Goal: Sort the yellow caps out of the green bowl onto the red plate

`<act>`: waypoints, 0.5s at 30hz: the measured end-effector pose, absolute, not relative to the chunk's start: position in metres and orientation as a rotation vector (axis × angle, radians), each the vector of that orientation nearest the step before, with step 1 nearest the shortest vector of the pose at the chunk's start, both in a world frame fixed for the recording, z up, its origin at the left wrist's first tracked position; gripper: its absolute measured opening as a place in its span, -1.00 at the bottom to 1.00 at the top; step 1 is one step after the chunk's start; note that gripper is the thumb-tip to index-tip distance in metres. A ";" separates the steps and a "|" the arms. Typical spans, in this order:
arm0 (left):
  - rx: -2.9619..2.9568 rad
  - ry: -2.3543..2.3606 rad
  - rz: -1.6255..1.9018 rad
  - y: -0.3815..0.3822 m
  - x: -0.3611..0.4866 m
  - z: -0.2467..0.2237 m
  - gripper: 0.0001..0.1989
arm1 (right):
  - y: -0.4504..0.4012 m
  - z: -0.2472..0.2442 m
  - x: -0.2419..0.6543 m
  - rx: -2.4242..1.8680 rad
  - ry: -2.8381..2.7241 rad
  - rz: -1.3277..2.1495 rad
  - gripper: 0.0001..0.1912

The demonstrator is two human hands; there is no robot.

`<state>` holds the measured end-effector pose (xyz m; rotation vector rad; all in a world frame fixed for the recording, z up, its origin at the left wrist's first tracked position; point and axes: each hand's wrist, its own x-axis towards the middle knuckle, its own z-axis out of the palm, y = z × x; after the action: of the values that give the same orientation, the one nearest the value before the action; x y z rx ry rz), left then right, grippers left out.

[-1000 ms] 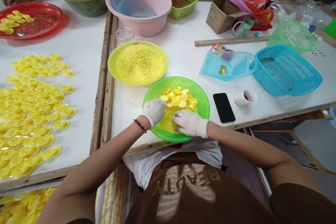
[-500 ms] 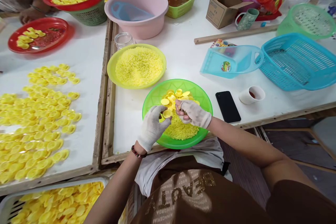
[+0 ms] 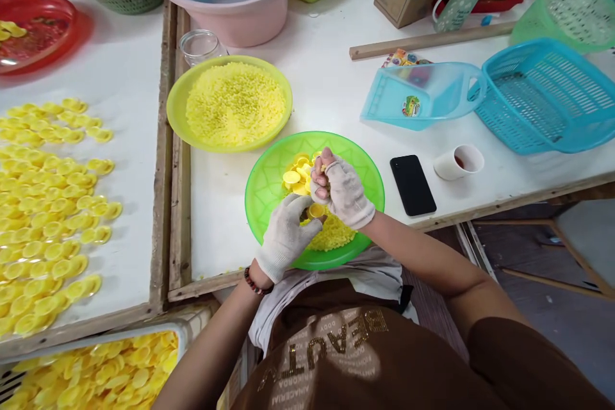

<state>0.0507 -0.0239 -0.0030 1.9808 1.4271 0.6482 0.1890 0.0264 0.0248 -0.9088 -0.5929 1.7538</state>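
Note:
My left hand [image 3: 288, 234], in a white glove with bare fingertips, pinches a small round yellow cap [image 3: 316, 211] between thumb and fingers. My right hand [image 3: 342, 189], gloved the same way, is curled closed just above and to the right of that cap. Specks of yellow show at its fingertips, but what lies inside the fist is hidden. Both hands are over a green plate [image 3: 262, 173]. Loose yellow caps [image 3: 294, 178] lie at its far side, and yellow pellets [image 3: 334, 235] are heaped at the near side.
A yellow bowl of pellets [image 3: 173, 112] stands left of the plate. Rows of yellow caps [image 3: 52, 230] cover the left table beyond a wooden edge [image 3: 163, 205]. To the right are a black phone [image 3: 413, 184], a paper cup [image 3: 459, 162], a blue scoop [image 3: 423, 96] and a blue basket [image 3: 548, 99].
My right hand has risen slightly and turned, its fingers now pointing upward. The left hand still holds the cap. The whole view has shifted, so most things sit further left and higher.

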 end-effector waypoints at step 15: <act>1.934 1.437 0.708 -0.029 0.045 -0.008 -0.81 | 0.022 0.021 0.195 -0.912 -0.571 1.787 -0.46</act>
<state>0.0450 -0.0289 -0.0075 1.9337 1.4372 0.7085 0.1953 0.0220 0.0214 -0.9122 -0.5714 1.7866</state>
